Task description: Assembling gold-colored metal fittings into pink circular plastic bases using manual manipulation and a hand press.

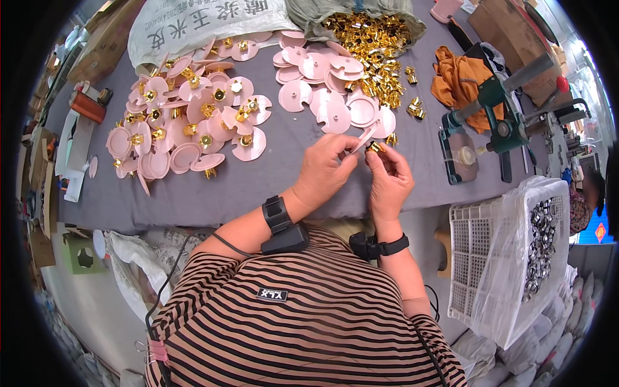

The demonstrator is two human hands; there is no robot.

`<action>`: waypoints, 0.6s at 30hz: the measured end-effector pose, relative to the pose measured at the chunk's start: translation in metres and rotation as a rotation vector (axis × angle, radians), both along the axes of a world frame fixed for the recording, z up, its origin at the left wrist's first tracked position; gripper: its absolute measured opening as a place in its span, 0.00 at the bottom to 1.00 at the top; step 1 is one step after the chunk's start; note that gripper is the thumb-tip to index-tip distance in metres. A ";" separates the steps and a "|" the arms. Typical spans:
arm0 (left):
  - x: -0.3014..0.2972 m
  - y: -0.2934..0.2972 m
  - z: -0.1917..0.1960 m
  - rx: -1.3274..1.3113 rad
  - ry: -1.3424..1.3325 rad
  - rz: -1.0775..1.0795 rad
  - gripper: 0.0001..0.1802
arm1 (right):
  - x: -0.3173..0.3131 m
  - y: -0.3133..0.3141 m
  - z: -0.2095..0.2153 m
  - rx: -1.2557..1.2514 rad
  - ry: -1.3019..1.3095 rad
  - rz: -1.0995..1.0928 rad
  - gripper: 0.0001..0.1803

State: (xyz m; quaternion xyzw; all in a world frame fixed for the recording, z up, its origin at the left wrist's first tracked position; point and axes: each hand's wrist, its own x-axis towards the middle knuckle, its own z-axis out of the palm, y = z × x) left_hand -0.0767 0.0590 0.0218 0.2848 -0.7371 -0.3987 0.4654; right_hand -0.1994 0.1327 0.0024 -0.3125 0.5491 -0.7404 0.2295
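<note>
My left hand [325, 169] pinches a pink plastic disc [365, 137] edge-on above the grey table [284, 174]. My right hand [389, 179] holds a small gold metal clip [376, 147] against that disc. Plain pink discs [329, 84] lie in a heap just beyond my hands. To the left lies a second heap of pink discs with gold clips fitted [187, 122]. Loose gold clips [374, 48] spill from a grey sack at the far edge.
A green hand press [496, 122] stands at the right, with an orange cloth [461, 80] behind it. A white crate lined with plastic [503, 258] holds silver metal rings at lower right. A white woven sack [193, 22] lies far left; cardboard boxes stand along the left.
</note>
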 end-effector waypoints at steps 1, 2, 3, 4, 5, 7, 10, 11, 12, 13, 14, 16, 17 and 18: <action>0.000 0.001 0.002 0.059 0.008 -0.018 0.12 | 0.000 -0.001 -0.002 -0.001 0.000 0.000 0.14; 0.001 0.001 0.004 0.118 0.015 -0.037 0.12 | -0.002 -0.002 -0.004 0.030 0.109 -0.027 0.15; 0.002 0.001 0.003 0.117 0.016 -0.033 0.12 | -0.003 -0.002 -0.005 0.061 0.220 -0.052 0.15; 0.003 0.000 0.000 0.122 0.003 -0.044 0.12 | -0.003 -0.002 -0.006 0.059 0.220 -0.049 0.15; 0.005 0.000 0.000 0.125 -0.009 -0.053 0.13 | -0.003 -0.003 -0.007 0.062 0.235 -0.053 0.14; 0.009 0.000 0.004 0.034 -0.044 -0.045 0.14 | -0.001 -0.004 -0.006 0.057 0.244 -0.043 0.14; 0.006 -0.001 0.000 -0.183 -0.019 -0.084 0.12 | 0.001 -0.001 0.005 0.056 -0.079 0.037 0.11; 0.007 -0.005 -0.003 -0.232 -0.047 -0.105 0.13 | 0.000 -0.001 0.010 0.112 -0.279 0.092 0.10; 0.006 -0.007 -0.003 -0.239 -0.055 -0.094 0.13 | -0.005 0.002 0.013 0.173 -0.476 0.141 0.10; 0.006 -0.011 -0.003 -0.278 -0.024 -0.116 0.13 | -0.009 0.001 0.009 0.166 -0.574 0.206 0.12; 0.007 -0.015 -0.003 -0.315 0.008 -0.142 0.13 | -0.007 -0.002 0.007 0.161 -0.579 0.214 0.12; 0.011 -0.030 -0.003 -0.317 -0.015 -0.158 0.13 | -0.006 -0.005 0.013 0.232 -0.608 0.267 0.14; 0.015 -0.042 -0.003 -0.353 -0.084 -0.132 0.13 | -0.005 -0.008 0.018 0.271 -0.571 0.345 0.16; 0.020 -0.055 0.001 -0.386 -0.151 -0.110 0.13 | -0.002 -0.011 0.025 0.269 -0.574 0.335 0.16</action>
